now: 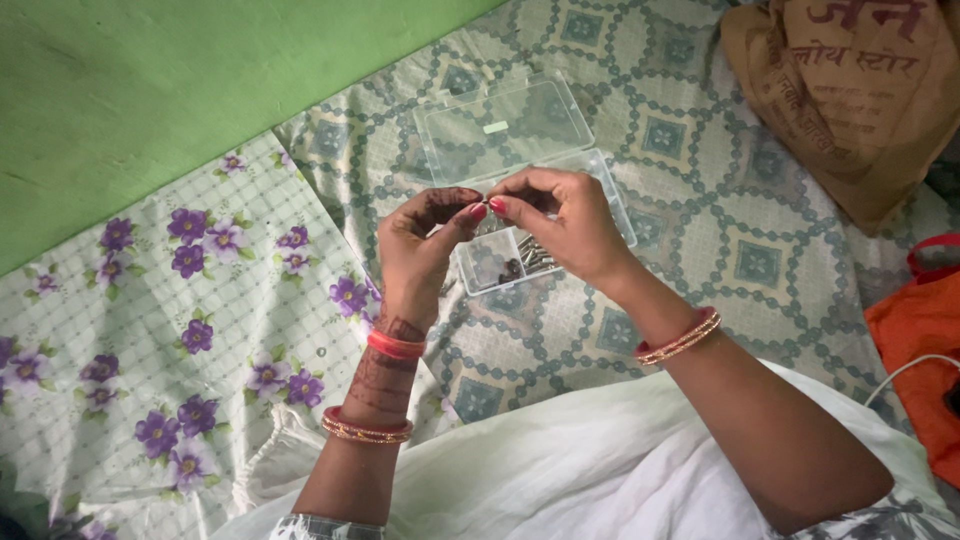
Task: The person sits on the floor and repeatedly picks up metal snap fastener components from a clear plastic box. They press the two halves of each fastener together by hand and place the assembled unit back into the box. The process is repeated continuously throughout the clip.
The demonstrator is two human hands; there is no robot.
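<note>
Both hands pinch-closed on one tiny item: left hand (pixel 425 235), right hand (pixel 560 222), above open clear compartment box (pixel 500 130) on bed. Fine fingertip joining step; next needs steady alignment.

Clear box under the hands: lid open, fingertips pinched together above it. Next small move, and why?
Probably keep the pinch steady and work over the open clear box. The left hand and right hand meet fingertip to fingertip on something too small to identify; anything dropped would likely land in the compartments rather than the patterned sheet.
</note>
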